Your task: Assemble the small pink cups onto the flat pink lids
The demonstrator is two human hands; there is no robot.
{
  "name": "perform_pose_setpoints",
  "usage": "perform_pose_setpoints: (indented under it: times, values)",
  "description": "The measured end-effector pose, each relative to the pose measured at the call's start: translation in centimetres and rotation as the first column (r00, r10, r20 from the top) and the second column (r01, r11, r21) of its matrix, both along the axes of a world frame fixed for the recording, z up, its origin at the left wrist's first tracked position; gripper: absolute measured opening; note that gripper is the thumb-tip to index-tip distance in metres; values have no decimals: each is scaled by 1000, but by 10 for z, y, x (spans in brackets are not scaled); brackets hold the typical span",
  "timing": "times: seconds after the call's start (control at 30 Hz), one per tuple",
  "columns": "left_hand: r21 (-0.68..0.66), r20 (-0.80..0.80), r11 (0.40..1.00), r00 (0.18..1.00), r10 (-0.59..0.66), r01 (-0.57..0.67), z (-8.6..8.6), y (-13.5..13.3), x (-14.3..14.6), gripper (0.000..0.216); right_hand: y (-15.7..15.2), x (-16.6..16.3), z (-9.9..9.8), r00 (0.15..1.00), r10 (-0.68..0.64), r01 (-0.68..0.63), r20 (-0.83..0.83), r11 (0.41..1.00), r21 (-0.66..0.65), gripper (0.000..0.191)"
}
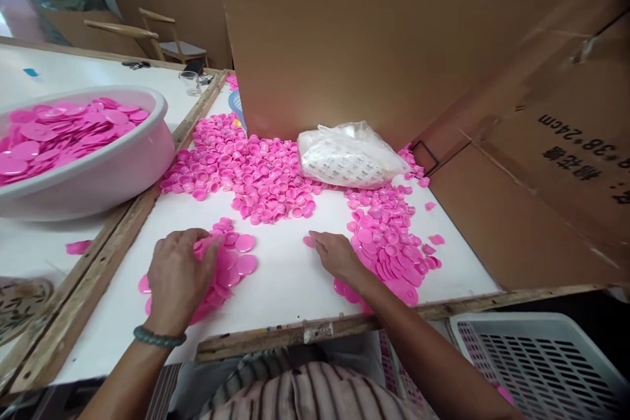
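So, one disc [308,241] at right fingers [325,240]

Fairly bright, diffuse light spreads over the white tabletop [280,275], strongest toward the upper left, where the corner washes out almost to white. Small glints dot the pink discs [246,265], and the plastic bag [352,156] shines along its top. A soft shadow lies beneath the basin [83,190], stretched by the wide lens (the upper right corner falls to black). The far chair [182,49] looks soft.
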State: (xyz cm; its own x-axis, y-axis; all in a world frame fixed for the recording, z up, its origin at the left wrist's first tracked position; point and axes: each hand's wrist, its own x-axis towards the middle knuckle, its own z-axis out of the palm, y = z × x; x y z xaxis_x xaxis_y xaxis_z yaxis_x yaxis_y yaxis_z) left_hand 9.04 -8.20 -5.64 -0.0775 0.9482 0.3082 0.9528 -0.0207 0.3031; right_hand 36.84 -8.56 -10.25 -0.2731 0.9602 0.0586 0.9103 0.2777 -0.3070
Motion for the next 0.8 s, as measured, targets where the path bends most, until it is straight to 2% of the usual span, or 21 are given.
perform_pose_setpoints:
  times: [0.1,0.17,0.27,0.37,0.47,0.57,0.63,0.7,0.8]
  values:
    - [140,-14,981,991,-132,133,-5,-4,21,26,5,21,4,993,-115,118,-33,990,78,30]
    - [137,52,954,960,-276,267,-8,-4,41,21,8,41,7,975,-224,221,-1,963,157,31]
    - [76,140,902,891,-432,425,-17,-1,76,17,14,66,7,941,-327,315,91,941,127,28]
    - [10,148,837,827,-542,547,-29,10,108,20,16,73,5,949,-290,289,126,957,30,22]
    - [-63,135,747,747,-651,662,-40,22,129,16,13,61,3,973,-205,207,106,978,-3,21]
    - [-128,192,706,716,-671,696,-50,29,134,9,11,42,2,995,-99,99,-18,995,-2,27]
    - [-144,235,728,738,-632,670,-55,29,129,12,12,31,0,986,-41,44,-161,999,13,33]
    - [-151,259,755,763,-592,638,-57,25,122,14,14,23,-4,954,-31,44,-298,998,37,32]
    - [-124,269,775,773,-575,620,-55,20,116,21,18,17,-9,922,-42,78,-386,994,78,24]
